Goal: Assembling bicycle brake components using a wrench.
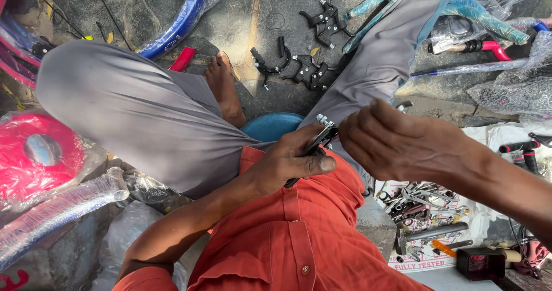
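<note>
Black brake lever [315, 147] gripped in our left hand [287, 163] over lap, long axis slanting up-right, bolt end toward our right hand [397, 144]. Right hand touching that end, fingers curled; whether pinching anything, cannot tell. More black levers [310, 70] on pavement ahead.
</note>
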